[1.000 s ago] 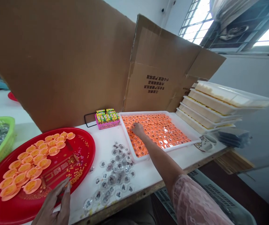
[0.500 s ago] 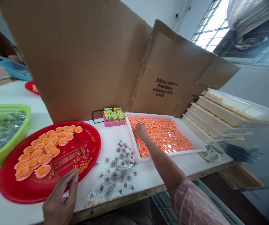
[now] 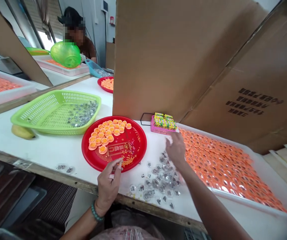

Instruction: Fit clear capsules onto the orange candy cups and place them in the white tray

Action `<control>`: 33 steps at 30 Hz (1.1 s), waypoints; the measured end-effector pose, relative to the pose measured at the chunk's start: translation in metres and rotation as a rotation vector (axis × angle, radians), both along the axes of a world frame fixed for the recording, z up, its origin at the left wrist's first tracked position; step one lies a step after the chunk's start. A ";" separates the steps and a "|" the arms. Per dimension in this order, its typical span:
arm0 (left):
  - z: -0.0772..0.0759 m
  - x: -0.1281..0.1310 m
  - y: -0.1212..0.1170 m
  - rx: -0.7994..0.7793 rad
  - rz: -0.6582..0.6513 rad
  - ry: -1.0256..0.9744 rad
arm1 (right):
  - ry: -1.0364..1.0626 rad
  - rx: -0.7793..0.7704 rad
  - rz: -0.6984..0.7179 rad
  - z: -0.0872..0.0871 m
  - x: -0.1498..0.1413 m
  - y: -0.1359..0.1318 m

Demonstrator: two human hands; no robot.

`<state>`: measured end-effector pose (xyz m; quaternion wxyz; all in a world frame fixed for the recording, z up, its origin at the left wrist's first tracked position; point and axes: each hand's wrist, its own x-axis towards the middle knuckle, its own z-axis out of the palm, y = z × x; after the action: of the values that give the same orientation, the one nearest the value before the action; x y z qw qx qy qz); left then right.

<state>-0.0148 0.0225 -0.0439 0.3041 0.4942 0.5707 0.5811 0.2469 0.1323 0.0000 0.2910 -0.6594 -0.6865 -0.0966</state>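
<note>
My left hand is at the near rim of a round red tray, thumb and fingertips pinched together. Whatever is in the pinch is too small to name. Orange discs with yellow centres lie on the tray's far left part, and tiny orange pieces are scattered at its right. Over the gap between the tray and a white bin, my right hand hangs with thumb and fingers apart, seemingly holding nothing. Below it lie loose clear plastic domes with dark prints. Orange capped pieces fill the bin.
A green basket with clear pieces stands left, beside a banana. A pink basket of small yellow packets sits against the cardboard screen. Across the table, a person sits behind a green bowl.
The view has swung left. My right hand has left the bin of orange pieces and come back toward the clear domes. My left hand stays pinched by the red tray.
</note>
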 end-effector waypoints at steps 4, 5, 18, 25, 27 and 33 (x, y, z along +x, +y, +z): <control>0.008 -0.027 0.009 0.016 0.198 -0.037 | 0.077 -0.120 0.652 -0.002 -0.122 0.002; 0.011 -0.036 0.012 0.026 0.244 -0.057 | 0.057 -0.135 0.742 -0.006 -0.148 0.003; 0.004 -0.088 0.041 0.005 0.369 -0.222 | -0.126 -0.344 0.800 -0.040 -0.201 0.003; 0.003 -0.087 0.045 -0.103 0.253 -0.157 | -0.037 -0.388 0.841 -0.039 -0.201 -0.002; 0.002 -0.087 0.044 -0.106 0.250 -0.138 | -0.011 -0.360 0.828 -0.037 -0.194 -0.003; 0.001 -0.074 0.049 -0.138 0.184 -0.035 | 0.105 -0.309 0.709 -0.035 -0.160 0.001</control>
<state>-0.0887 0.0715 -0.0433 0.2929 0.4074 0.6469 0.5743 0.0873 0.1333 -0.0346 0.2385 -0.4213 -0.8624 0.1483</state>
